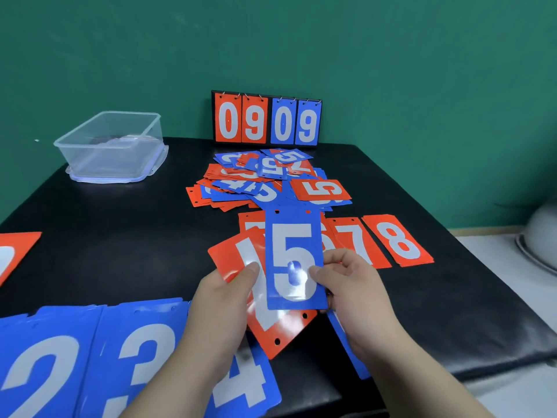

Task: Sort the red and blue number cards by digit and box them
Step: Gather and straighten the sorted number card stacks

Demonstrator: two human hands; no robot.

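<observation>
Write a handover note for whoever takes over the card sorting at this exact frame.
Hands: right hand holds the blue 5 card; left hand holds a red 4 card under it.
Laid out: blue 2, 3 and 4 cards near the front edge; red 7 and 8 cards to the right.
Left: the mixed pile in the middle is unsorted. I see no cards in the clear box at back left, so boxing looks not yet started.
</observation>
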